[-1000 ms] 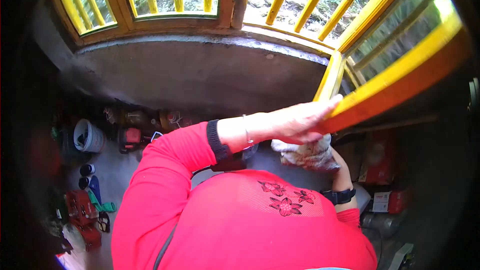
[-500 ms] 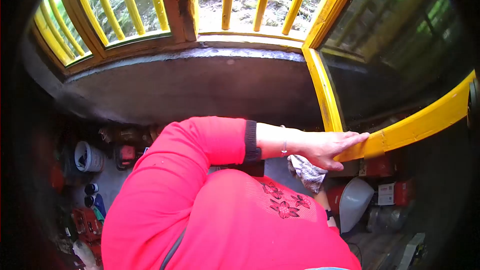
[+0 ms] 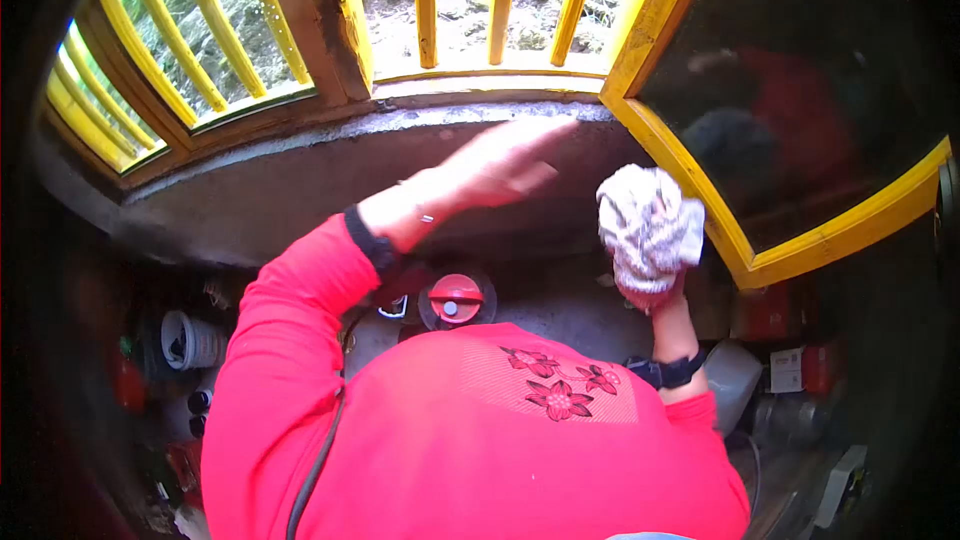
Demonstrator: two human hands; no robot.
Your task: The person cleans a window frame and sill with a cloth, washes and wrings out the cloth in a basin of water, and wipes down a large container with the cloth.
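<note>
My left hand (image 3: 500, 162) is raised in front of the wall just under the window sill (image 3: 480, 112), fingers stretched out and a little blurred, touching nothing that I can see. On the right, my right hand (image 3: 655, 292) holds up a crumpled, greyish-white cloth (image 3: 648, 220), which hides most of the fingers. The cloth is beside the yellow frame of the open window sash (image 3: 690, 175), whose dark glass (image 3: 800, 140) shows a reflection of red clothing. Whether the cloth touches the frame I cannot tell.
Yellow bars (image 3: 500, 0) cross the window opening. Below stands a round container with a red lid (image 3: 456, 298). A white bucket (image 3: 194, 340) is on the floor at left. At right are a pale rounded object (image 3: 730, 380) and a red-and-white box (image 3: 800, 370).
My left hand has left the sash's yellow edge and moved left to the sill. My right hand has risen with the cloth. The sash has swung, and the view has shifted.
</note>
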